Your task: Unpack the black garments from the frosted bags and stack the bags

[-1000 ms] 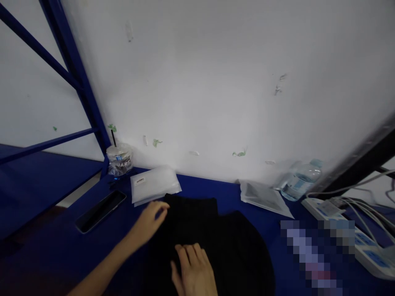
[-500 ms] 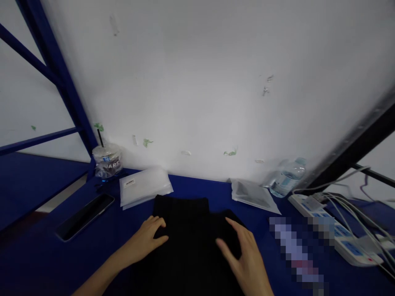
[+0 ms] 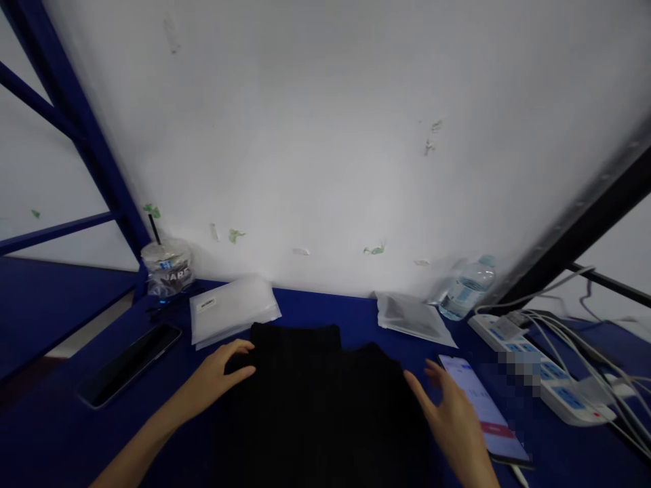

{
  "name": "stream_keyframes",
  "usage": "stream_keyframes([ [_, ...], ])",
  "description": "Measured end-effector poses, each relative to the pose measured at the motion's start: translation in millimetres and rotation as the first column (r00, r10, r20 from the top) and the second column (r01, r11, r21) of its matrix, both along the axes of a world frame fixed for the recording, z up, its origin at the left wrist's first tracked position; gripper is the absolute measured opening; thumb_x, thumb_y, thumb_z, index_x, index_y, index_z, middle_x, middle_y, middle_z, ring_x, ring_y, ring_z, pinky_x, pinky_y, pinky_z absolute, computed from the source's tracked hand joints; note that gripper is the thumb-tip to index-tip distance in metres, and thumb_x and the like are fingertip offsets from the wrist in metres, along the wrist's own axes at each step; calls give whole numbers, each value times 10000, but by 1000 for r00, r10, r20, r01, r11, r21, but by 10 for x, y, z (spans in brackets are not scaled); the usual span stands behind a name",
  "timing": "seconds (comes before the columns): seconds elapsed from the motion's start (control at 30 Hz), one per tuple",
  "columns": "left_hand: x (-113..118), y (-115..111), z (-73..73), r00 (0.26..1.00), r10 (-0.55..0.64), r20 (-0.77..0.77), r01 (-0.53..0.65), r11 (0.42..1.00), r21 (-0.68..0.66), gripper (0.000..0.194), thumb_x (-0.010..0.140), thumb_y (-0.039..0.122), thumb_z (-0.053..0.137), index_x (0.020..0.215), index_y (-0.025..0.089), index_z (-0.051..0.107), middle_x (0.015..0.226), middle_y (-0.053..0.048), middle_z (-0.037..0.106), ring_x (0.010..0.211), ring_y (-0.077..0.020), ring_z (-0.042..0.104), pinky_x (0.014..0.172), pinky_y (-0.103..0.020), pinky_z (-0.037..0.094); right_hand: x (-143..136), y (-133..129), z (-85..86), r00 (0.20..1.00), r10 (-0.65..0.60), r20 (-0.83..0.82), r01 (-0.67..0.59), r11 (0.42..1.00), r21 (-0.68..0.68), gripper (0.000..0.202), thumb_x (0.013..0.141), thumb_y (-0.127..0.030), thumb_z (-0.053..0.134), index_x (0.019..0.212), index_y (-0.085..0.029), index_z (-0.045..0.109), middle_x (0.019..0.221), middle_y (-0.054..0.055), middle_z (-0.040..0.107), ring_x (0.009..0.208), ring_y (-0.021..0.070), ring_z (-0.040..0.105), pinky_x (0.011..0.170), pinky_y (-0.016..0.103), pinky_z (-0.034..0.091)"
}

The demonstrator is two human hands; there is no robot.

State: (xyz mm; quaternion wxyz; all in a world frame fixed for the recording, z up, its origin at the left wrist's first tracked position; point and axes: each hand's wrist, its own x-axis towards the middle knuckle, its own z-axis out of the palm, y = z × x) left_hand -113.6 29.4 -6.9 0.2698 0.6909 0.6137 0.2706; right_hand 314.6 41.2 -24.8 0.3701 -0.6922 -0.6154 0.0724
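Standing beside the person, I see both bare hands resting on a black garment point(image 3: 315, 400) that is spread flat on the blue table point(image 3: 76, 440), directly in front of the person. The left hand point(image 3: 216, 379) lies at the left edge of the cloth, near its upper corner, with the fingers loosely curved and the tips touching the fabric; it grasps nothing. The right hand point(image 3: 452, 423) is at the right edge of the cloth, the palm turned inward and the fingers spread and relaxed; it also holds nothing, and it sits between the garment and a lit phone point(image 3: 483, 410) which lies just beside it on the right. I cannot tell if the little finger touches that phone.

To the left of the left hand, a second, dark phone point(image 3: 129, 364) lies face up on the table, well apart from the cloth. Behind the garment, a flat white plastic bag point(image 3: 234, 310) lies close to its upper left corner, and another clear bag point(image 3: 414, 318) lies further right. A white power strip point(image 3: 539, 369) with many cables is at the right side.

At the far edge, against the white wall point(image 3: 330, 135), a plastic cup with a straw point(image 3: 167, 266) stands beside the blue frame post point(image 3: 86, 142), and a water bottle point(image 3: 465, 288) lies tilted near the wall on the right.
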Motion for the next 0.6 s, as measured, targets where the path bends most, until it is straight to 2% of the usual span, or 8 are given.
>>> stream_keyframes([
  [0.07, 21, -22, -68, 1000, 5, -12, -4, 999, 50, 329, 853, 422, 591, 1155, 293, 611, 1160, -20, 658, 1107, -258, 600, 970, -394, 442, -20, 46, 13, 997, 45, 63, -51, 993, 105, 639, 816, -652, 469, 1176, -138, 589, 1098, 159, 667, 1059, 334, 595, 912, 504, 461],
  [0.1, 36, -29, -94, 1000, 1, -17, 0, 997, 79, 307, 858, 418, 583, 1138, 301, 632, 1148, -13, 668, 1094, -252, 612, 962, -386, 456, -67, 78, 29, 989, 123, 79, -132, 985, 112, 573, 846, -608, 465, 1185, -163, 593, 1125, 139, 663, 1086, 315, 579, 934, 491, 453],
  [0.17, 67, -30, -131, 1000, -10, -19, 12, 992, 128, 250, 863, 395, 570, 1070, 303, 676, 1092, -3, 693, 1048, -239, 641, 937, -370, 484, -194, 158, 67, 949, 305, 73, -310, 948, 66, 444, 883, -511, 486, 1194, -217, 601, 1126, 91, 673, 1085, 274, 577, 938, 451, 461],
  [0.23, 92, -16, -147, 1000, 1, -15, 2, 986, 168, 205, 865, 362, 559, 992, 291, 703, 1062, -6, 702, 1013, -232, 659, 926, -372, 497, -308, 240, 101, 910, 411, 60, -412, 911, 11, 363, 877, -469, 527, 1125, -232, 645, 1040, 75, 700, 1011, 264, 600, 894, 437, 484],
  [0.33, 121, -45, -107, 999, 53, -13, -48, 970, 240, 179, 885, 333, 536, 920, 278, 703, 1112, -12, 686, 1026, -231, 654, 928, -394, 504, -350, 290, 157, 891, 451, 43, -451, 892, -8, 282, 880, -457, 536, 916, -229, 697, 902, 73, 708, 896, 256, 619, 822, 426, 508],
  [0.4, 138, -157, -34, 999, 50, -12, -43, 945, 323, 165, 905, 322, 526, 926, 278, 685, 1124, -11, 683, 1069, -229, 634, 937, -397, 507, -279, 225, 216, 900, 435, 34, -436, 899, 44, 277, 893, -455, 523, 876, -237, 692, 904, 67, 703, 904, 248, 619, 818, 410, 510],
  [0.5, 147, -493, 70, 996, -67, -59, 86, 894, 439, 142, 916, 256, 538, 990, 296, 653, 1098, 1, 701, 1140, -209, 600, 954, -368, 512, -86, -25, 293, 902, 425, 81, -433, 889, 150, 240, 893, -448, 536, 937, -263, 684, 944, 48, 703, 951, 237, 621, 849, 388, 512],
  [0.6, 141, -893, 33, 951, -227, -210, 303, 820, 486, 222, 890, 172, 562, 1040, 317, 637, 1081, 29, 724, 1116, -186, 628, 1014, -360, 485, 113, -349, 234, 852, 482, 203, -518, 832, 197, 205, 897, -407, 538, 995, -294, 678, 933, 27, 723, 955, 228, 645, 811, 337, 543],
])
